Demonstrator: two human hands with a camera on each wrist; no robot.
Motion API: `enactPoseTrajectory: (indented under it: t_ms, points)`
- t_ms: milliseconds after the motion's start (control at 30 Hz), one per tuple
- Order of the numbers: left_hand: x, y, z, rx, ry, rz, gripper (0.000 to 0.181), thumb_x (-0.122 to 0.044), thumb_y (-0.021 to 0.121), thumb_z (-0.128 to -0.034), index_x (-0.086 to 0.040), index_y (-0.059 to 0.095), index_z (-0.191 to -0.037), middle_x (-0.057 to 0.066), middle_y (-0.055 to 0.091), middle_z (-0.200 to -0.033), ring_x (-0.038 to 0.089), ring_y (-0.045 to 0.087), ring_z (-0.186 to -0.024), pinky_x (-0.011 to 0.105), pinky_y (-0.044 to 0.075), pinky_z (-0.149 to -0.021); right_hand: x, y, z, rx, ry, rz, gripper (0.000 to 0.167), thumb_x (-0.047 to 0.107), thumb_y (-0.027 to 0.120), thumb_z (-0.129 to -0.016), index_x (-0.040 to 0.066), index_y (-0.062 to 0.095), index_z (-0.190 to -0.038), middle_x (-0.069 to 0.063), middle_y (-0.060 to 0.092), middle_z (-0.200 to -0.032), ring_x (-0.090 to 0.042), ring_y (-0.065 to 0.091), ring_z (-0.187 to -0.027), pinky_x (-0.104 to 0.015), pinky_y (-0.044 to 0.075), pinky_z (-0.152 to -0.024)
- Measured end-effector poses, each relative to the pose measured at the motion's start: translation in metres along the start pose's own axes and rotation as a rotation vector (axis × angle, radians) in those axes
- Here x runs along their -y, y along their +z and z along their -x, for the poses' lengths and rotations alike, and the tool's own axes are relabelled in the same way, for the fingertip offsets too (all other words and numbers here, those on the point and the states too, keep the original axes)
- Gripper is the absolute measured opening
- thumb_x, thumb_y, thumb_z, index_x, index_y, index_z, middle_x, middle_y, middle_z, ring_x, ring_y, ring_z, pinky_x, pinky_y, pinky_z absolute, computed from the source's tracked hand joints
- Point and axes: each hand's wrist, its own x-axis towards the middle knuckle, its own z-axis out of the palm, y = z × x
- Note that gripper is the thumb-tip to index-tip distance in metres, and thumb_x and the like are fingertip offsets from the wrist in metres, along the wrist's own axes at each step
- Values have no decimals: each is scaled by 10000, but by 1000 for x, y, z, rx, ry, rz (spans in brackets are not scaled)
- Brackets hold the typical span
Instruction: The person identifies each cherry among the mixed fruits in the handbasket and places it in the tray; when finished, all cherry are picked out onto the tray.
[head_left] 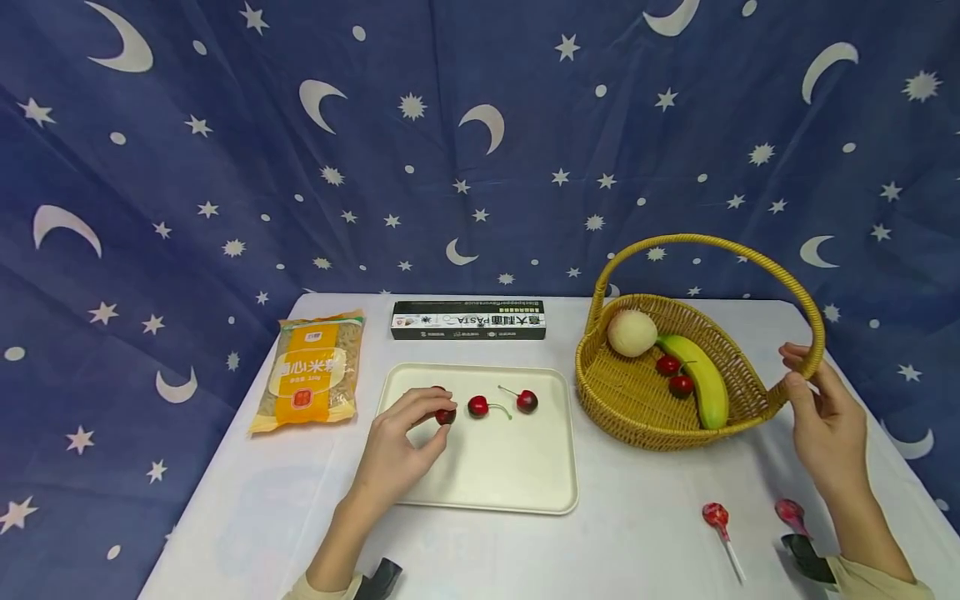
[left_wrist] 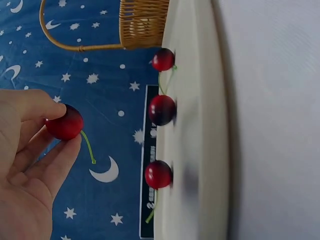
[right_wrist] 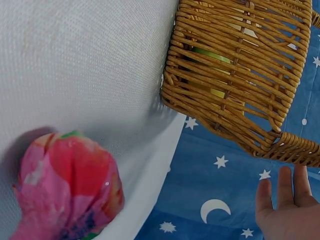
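My left hand (head_left: 401, 446) pinches a dark red cherry (left_wrist: 65, 123) with a green stem between thumb and fingertips, above a cream tray (head_left: 495, 467). On the tray lie more cherries: one with its stem to the right (head_left: 477, 407), a darker cherry (head_left: 527, 402), and a third mostly hidden by the fingers in the head view. At the right, my right hand (head_left: 828, 417) grips the handle (head_left: 816, 333) of a wicker basket (head_left: 637, 429) near its base. The basket holds a banana (head_left: 701, 379), a pale round fruit (head_left: 632, 333) and two cherries (head_left: 681, 386).
A yellow bag of pasta-like food (head_left: 311, 371) lies left of the tray. Behind the tray is a black pasta box (head_left: 468, 321). Two wrapped lollipops, one red (head_left: 716, 515) and one pink (right_wrist: 70, 185), lie near the right forearm. A starry blue cloth (head_left: 450, 167) hangs behind the table.
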Motion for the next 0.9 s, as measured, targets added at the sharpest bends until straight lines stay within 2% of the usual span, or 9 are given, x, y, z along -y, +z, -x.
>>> enactPoseTrajectory:
  t_ms: [200, 433, 567, 667, 767, 900]
  points:
    - [6, -2, 5, 7, -2, -61, 308, 67, 838, -826, -84, 792, -1090, 27, 775, -1164, 186, 775, -1057, 185, 608, -944, 0, 0, 0, 2, 0, -13, 405, 156, 524, -1124, 173, 590, -1523, 241, 625, -1428, 111, 541, -1266, 29, 428, -982]
    - [13, -3, 8, 58, -45, -146, 304, 44, 841, -826, -119, 797, -1078, 39, 778, -1178, 184, 769, -1071, 358, 661, -894, -1, 0, 0, 2, -10, -27, 400, 146, 525, -1122, 156, 597, -1516, 217, 632, -1423, 88, 550, -1275, 23, 436, -976]
    - [17, -2, 11, 98, -88, -200, 270, 35, 833, -833, -117, 809, -1055, 38, 783, -1173, 190, 773, -1069, 375, 658, -910, -1, 0, 0, 2, -7, -27, 399, 149, 530, -1120, 150, 599, -1513, 211, 637, -1428, 89, 554, -1274, 23, 441, -971]
    - [18, -1, 13, 155, -148, -245, 258, 32, 836, -836, -113, 817, -1049, 20, 780, -1181, 206, 762, -1109, 407, 637, -977, 0, 0, -1, 0, 0, -28, 397, 152, 528, -1121, 152, 602, -1511, 202, 641, -1434, 87, 556, -1277, 21, 442, -972]
    - [19, 1, 13, 249, -213, -311, 250, 37, 832, -841, -115, 820, -1040, -6, 769, -1181, 217, 741, -1150, 420, 618, -1010, 0, 0, -1, -7, 7, -24, 394, 159, 524, -1123, 166, 606, -1509, 210, 638, -1424, 87, 554, -1279, 19, 440, -973]
    - [20, 4, 12, 344, -242, -380, 236, 48, 823, -847, -109, 817, -1024, -7, 765, -1174, 222, 733, -1139, 419, 622, -972, 0, 1, 0, -12, 22, -28, 391, 158, 525, -1123, 167, 608, -1505, 227, 639, -1414, 100, 555, -1276, 17, 439, -978]
